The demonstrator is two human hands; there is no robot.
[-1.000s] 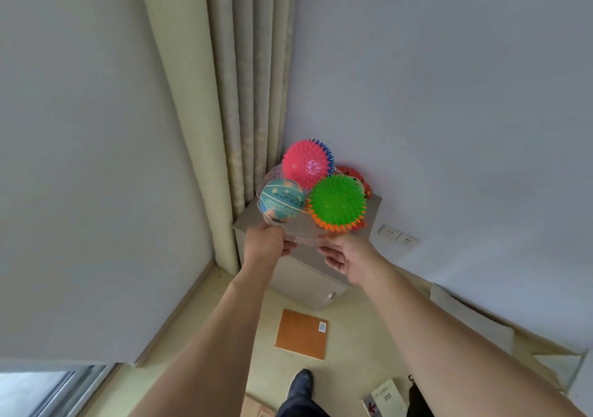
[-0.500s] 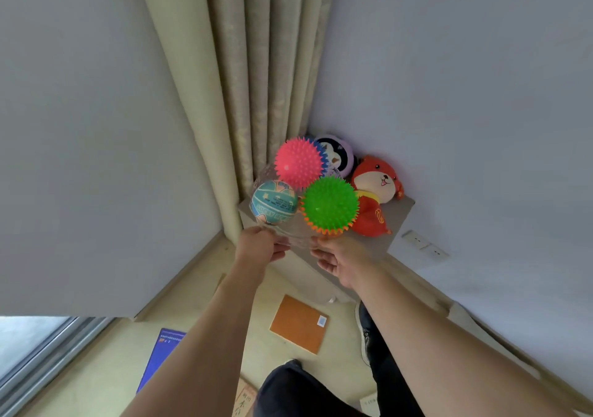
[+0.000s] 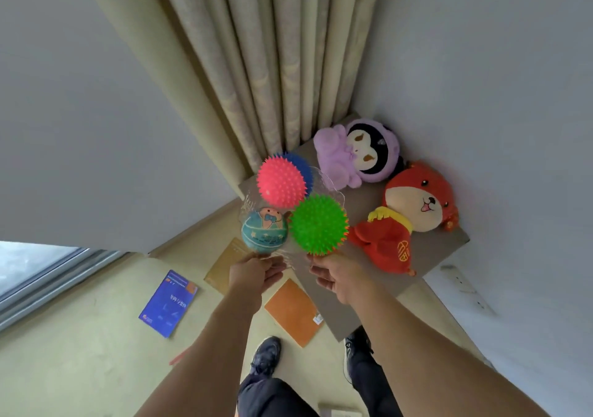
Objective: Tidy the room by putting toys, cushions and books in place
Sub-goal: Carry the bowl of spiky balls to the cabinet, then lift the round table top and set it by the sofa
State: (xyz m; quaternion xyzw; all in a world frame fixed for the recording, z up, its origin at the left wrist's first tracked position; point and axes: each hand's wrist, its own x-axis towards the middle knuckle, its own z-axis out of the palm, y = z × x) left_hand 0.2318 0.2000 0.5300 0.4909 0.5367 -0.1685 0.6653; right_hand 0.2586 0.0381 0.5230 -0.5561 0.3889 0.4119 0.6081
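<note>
While the clear bowl (image 3: 324, 185) of balls — pink spiky ball (image 3: 280, 182) at 12 o'clock, green spiky ball (image 3: 318, 224) at 4, teal ball (image 3: 264, 230) at 8 — hovers over the worktop (image 3: 362, 275), left hand (image 3: 255, 274) and right hand (image 3: 335, 275) fingers clamp its near rim. My judgement: set it down level at the worktop's free corner by the curtain (image 3: 272, 63), clear of the purple plush (image 3: 356, 157) and red plush (image 3: 407, 217) at 2 o'clock.

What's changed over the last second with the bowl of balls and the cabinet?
The view has closed in on the cabinet top and tipped down: the purple plush and red plush, mostly hidden before, now show fully, and a blue book has appeared on the floor. Unchanged: the left hand and right hand still hold the clear bowl carrying the pink ball, green ball and teal ball.
</note>
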